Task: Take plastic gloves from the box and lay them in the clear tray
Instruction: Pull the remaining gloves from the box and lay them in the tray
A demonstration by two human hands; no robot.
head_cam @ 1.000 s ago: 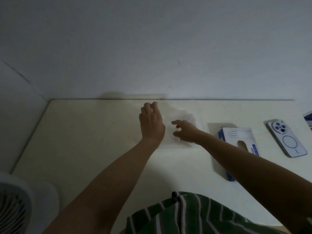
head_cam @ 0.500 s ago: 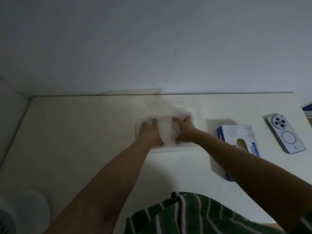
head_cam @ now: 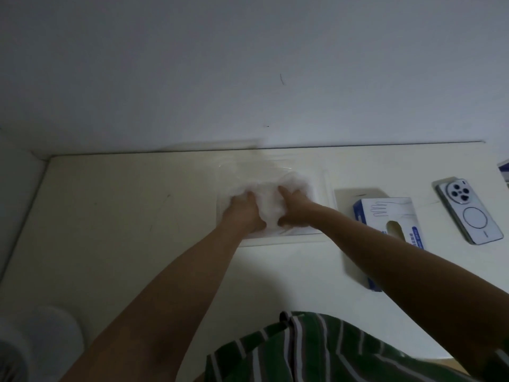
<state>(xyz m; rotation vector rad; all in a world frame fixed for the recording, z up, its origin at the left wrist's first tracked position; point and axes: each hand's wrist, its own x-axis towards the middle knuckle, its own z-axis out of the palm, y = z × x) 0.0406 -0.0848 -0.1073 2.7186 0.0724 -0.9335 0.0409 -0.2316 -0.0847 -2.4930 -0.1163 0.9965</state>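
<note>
Dim light falls over a pale tabletop (head_cam: 124, 216) pushed up against a plain white wall. Nearest the camera, a green striped garment (head_cam: 316, 346) fills the lower edge, and two bare forearms reach forward from either side of it. A blurred white shape sits at the lower left; I cannot tell what it is.

Further out on the right lies the blue-and-white glove box (head_cam: 385, 213). Its long axis runs away from the person and its oval slot faces up. A phone (head_cam: 479, 213) lies face down beyond it to the right, well apart from the work.

Both hands meet inside the clear tray (head_cam: 322, 188), whose long side runs left to right, parallel to the wall. The left hand (head_cam: 245, 213) and right hand (head_cam: 293, 209) have their fingers curled into a crumpled bunch of plastic gloves (head_cam: 268, 199) and grip it from either side. The fingertips are buried in the plastic, so how deep they go is hidden. The bunch rests in the right half of the tray, directly between the two hands.

The gloves look delivered but not yet laid flat. The right hand is the nearer one to the box, which sits just beside the tray's right wall. Any further pull would likely fall to that hand, moving right and back toward the slot.
</note>
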